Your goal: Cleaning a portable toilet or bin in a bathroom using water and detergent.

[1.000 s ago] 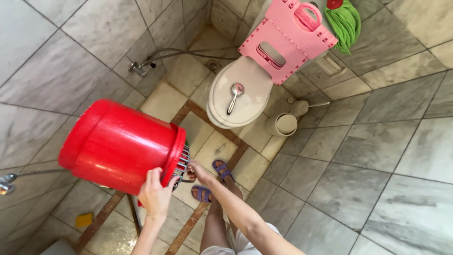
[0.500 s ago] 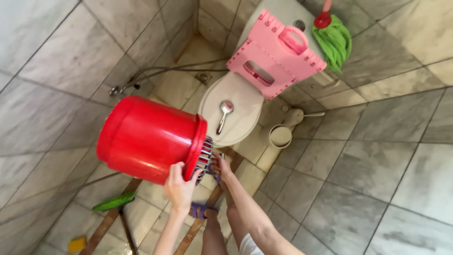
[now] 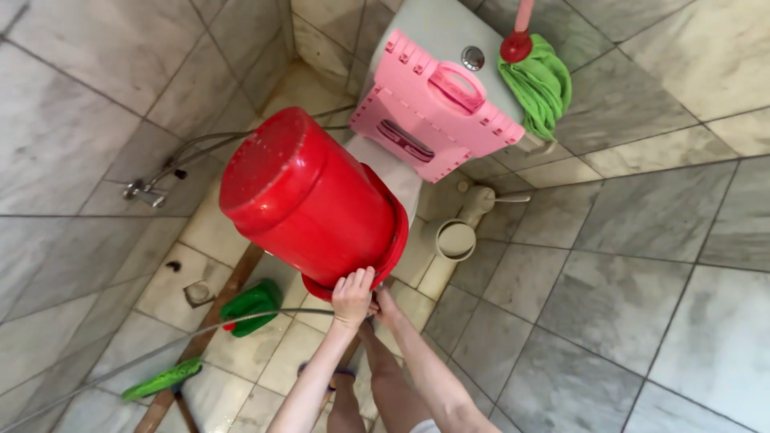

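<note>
A big red bucket [image 3: 313,200] is tipped bottom-up, its wet base facing me, in front of the toilet. My left hand [image 3: 353,295] grips its lower rim. My right hand [image 3: 383,303] sits right beside it at the same rim, fingers partly hidden under the bucket. Behind the bucket only a strip of the white toilet lid [image 3: 397,172] shows. My legs and a purple sandal [image 3: 321,373] are below.
A folded pink step stool [image 3: 437,104] leans on the toilet tank [image 3: 437,32], with a green mop head [image 3: 539,84] beside it. A beige toilet-brush holder [image 3: 455,239] stands on the tiled floor. A green brush [image 3: 163,378], green item [image 3: 251,303] and hose [image 3: 152,184] lie left.
The bucket swung up and right, from lying sideways to bottom-up over the toilet. Both hands rose with the rim, and the view tilted toward the tank.
</note>
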